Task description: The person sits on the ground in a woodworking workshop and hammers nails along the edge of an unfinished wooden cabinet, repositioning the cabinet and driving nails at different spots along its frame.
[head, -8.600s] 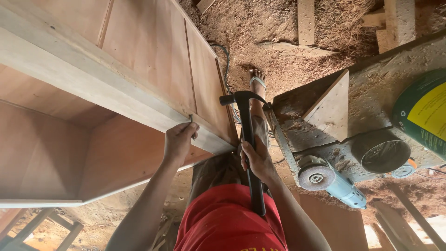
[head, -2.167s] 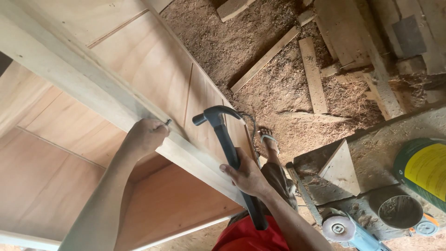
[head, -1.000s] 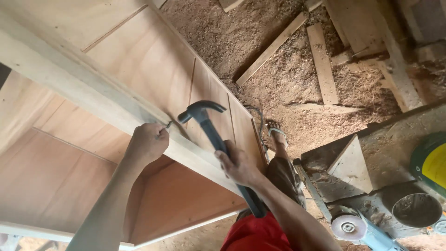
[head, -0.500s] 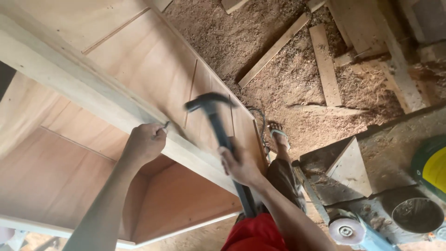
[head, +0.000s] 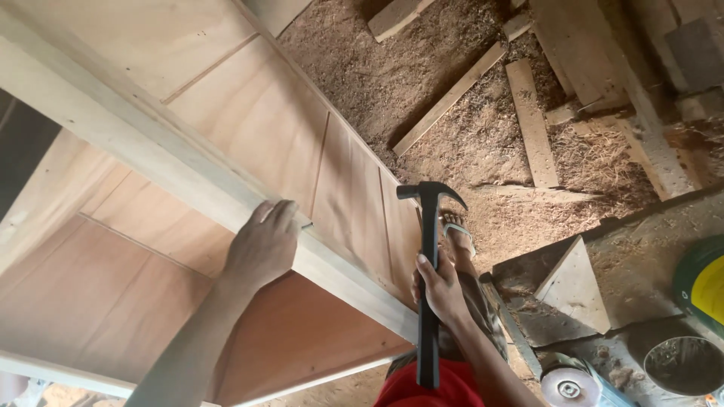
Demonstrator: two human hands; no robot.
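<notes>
Hammer [head: 428, 286]: held upright in the scene, long axis running near to far; head at the far end, striking face pointing left, claw curving right.
Hammer appearance: black all over, slim straight handle, curved claw head.
Hammer position: right of the wooden rail [head: 173, 162], above the sandalled foot [head: 457, 235].
Right hand [head: 441, 290]: fingers wrapped tight around the handle at mid-length.
Left hand [head: 262, 245]: well apart from the right, resting on the rail edge, fingertips pinched on a small nail [head: 305, 224].
Cabinet panels [head: 256, 120]: reddish plywood, both sides of the rail.
Floor [head: 483, 113]: sawdust with loose planks.
</notes>
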